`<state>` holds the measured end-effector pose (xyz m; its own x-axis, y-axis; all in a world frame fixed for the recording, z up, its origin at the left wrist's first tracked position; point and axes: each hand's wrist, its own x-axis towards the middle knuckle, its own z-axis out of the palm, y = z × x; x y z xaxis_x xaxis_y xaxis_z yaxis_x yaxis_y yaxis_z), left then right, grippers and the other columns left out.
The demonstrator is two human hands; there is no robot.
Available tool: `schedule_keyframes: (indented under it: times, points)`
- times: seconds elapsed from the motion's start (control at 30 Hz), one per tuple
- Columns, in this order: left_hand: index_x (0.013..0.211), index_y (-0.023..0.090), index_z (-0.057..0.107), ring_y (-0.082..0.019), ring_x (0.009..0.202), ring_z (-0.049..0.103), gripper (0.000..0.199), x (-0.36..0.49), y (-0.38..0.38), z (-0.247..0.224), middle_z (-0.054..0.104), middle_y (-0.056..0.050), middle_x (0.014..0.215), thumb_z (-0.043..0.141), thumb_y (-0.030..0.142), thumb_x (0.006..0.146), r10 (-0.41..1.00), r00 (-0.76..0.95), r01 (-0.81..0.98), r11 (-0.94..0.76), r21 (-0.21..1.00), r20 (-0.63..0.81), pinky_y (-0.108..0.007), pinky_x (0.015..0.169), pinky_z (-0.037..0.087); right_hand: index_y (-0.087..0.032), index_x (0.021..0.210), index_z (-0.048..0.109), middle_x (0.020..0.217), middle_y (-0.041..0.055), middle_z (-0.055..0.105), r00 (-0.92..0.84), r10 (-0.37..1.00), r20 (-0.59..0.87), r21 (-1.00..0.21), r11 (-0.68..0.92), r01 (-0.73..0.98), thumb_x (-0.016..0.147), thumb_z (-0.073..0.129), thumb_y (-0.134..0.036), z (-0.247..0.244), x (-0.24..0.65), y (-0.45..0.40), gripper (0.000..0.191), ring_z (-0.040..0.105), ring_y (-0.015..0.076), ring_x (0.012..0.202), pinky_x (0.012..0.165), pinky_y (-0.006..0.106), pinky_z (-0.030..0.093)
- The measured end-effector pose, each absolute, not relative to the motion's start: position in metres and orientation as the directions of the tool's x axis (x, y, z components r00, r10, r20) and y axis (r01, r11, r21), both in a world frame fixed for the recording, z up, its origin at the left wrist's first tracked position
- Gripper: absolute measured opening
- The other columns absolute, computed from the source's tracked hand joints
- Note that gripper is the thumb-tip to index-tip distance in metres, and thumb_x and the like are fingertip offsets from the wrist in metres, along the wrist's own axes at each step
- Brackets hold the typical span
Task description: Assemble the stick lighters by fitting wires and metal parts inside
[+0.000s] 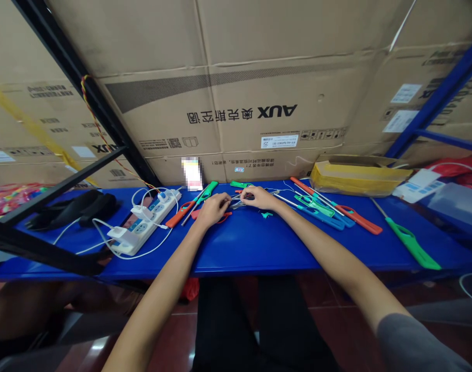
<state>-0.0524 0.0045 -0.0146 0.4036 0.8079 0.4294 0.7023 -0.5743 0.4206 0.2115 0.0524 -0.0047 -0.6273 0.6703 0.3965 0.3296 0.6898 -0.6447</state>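
Over the blue tabletop (243,248), my left hand (214,208) and my right hand (256,198) face each other, fingers pinched. Thin metal rods lie between and beneath the fingertips; which of them each hand grips is hidden. Close to my left hand are a red piece (222,218), a red-handled stick lighter (180,214) and a green-handled one (210,189). A small torn-looking green piece (265,214) sits just below my right hand. Further right lie blue stick lighters (325,219), a red stick lighter (362,221) and a green stick lighter (411,244).
A white power strip (154,221) with plugs and cables stands at left, near a black strap (82,209). Behind are a cardboard wall (239,88) and a yellow-taped box (360,178). A dark post (104,98) and a blue post (437,93) flank the table.
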Motion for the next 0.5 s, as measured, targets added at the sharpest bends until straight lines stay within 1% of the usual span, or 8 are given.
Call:
schedule_keyframes:
  times: [0.13, 0.2, 0.27, 0.33, 0.43, 0.5]
  points:
    - [0.111, 0.023, 0.078, -0.028, 0.107, 0.076, 0.023, -0.052, 0.004, -0.014, 0.083, -0.009, 0.115, 0.056, 0.022, 0.105, 0.778, 0.441, 0.671, -0.617, 0.411, 0.448, -0.041, 0.099, 0.058, -0.021, 0.092, 0.08, 0.101, 0.0071, 0.084, -0.58, 0.716, 0.39, -0.743, 0.616, 0.26, 0.092, 0.076, -0.03, -0.013, 0.208, 0.057, 0.01, 0.076, 0.0246, 0.098, 0.096, 0.039, 0.056]
    - [0.11, 0.023, 0.077, -0.027, 0.104, 0.075, 0.024, -0.052, 0.003, -0.014, 0.082, -0.008, 0.111, 0.053, 0.021, 0.106, 0.768, 0.446, 0.661, -0.628, 0.41, 0.459, -0.04, 0.096, 0.058, -0.021, 0.093, 0.079, 0.101, 0.007, 0.084, -0.559, 0.736, 0.382, -0.798, 0.568, 0.202, 0.091, 0.077, -0.034, -0.017, 0.206, 0.059, 0.014, 0.076, 0.0245, 0.095, 0.095, 0.04, 0.058]
    - [0.107, 0.023, 0.077, -0.025, 0.098, 0.074, 0.028, -0.052, 0.003, -0.014, 0.079, -0.008, 0.106, 0.049, 0.019, 0.107, 0.765, 0.443, 0.663, -0.63, 0.404, 0.466, -0.038, 0.091, 0.058, -0.021, 0.093, 0.079, 0.098, 0.0064, 0.083, -0.546, 0.748, 0.377, -0.833, 0.532, 0.153, 0.089, 0.079, -0.04, -0.019, 0.205, 0.06, 0.019, 0.076, 0.0244, 0.092, 0.093, 0.041, 0.059]
    - [0.104, 0.022, 0.079, -0.024, 0.095, 0.073, 0.034, -0.052, 0.003, -0.015, 0.076, -0.009, 0.107, 0.046, 0.016, 0.107, 0.768, 0.441, 0.672, -0.625, 0.397, 0.464, -0.037, 0.088, 0.058, -0.021, 0.093, 0.079, 0.095, 0.0056, 0.082, -0.535, 0.76, 0.369, -0.854, 0.505, 0.128, 0.087, 0.081, -0.044, -0.02, 0.203, 0.061, 0.024, 0.075, 0.0239, 0.089, 0.091, 0.041, 0.059]
    - [0.101, 0.022, 0.082, -0.023, 0.096, 0.073, 0.034, -0.052, 0.003, -0.015, 0.075, -0.008, 0.109, 0.049, 0.011, 0.1, 0.787, 0.432, 0.684, -0.604, 0.409, 0.441, -0.036, 0.09, 0.059, -0.022, 0.091, 0.078, 0.092, 0.0048, 0.081, -0.508, 0.785, 0.355, -0.877, 0.467, 0.109, 0.083, 0.084, -0.047, -0.02, 0.202, 0.06, 0.027, 0.075, 0.0233, 0.087, 0.088, 0.04, 0.06]
    - [0.102, 0.021, 0.083, -0.023, 0.096, 0.074, 0.033, -0.051, 0.002, -0.015, 0.076, -0.007, 0.108, 0.053, 0.011, 0.098, 0.795, 0.426, 0.688, -0.594, 0.416, 0.432, -0.037, 0.092, 0.059, -0.022, 0.091, 0.078, 0.093, 0.0049, 0.082, -0.487, 0.797, 0.358, -0.885, 0.456, 0.095, 0.082, 0.085, -0.048, -0.02, 0.201, 0.06, 0.029, 0.075, 0.0233, 0.087, 0.087, 0.04, 0.06]
